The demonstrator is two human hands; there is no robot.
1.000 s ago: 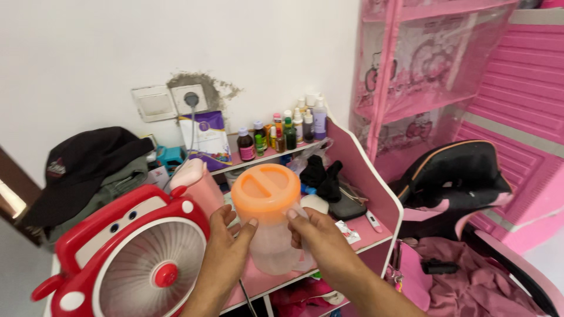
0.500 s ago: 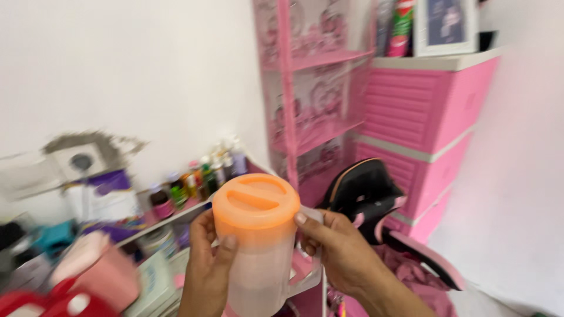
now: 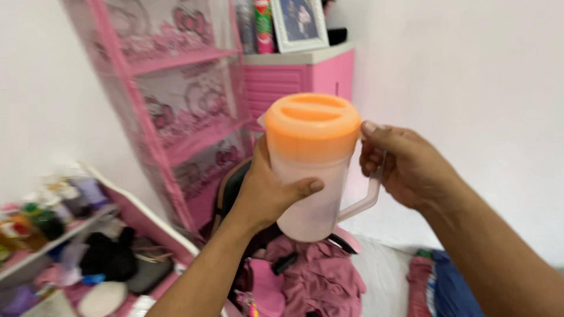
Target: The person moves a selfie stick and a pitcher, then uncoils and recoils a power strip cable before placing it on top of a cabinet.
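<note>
Orange-lidded plastic pitcher (image 3: pixel 311 170) is gripped around its body by left hand (image 3: pixel 267 191). Its handle is clasped by right hand (image 3: pixel 405 164), fingers curled shut. Pink shelving (image 3: pixel 176 100) is seen far left, pink cabinet (image 3: pixel 299 82) behind.

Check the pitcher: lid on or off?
On. The orange lid sits flush over the top of the translucent pitcher, held upright with left hand on the body and right hand on the handle.
</note>
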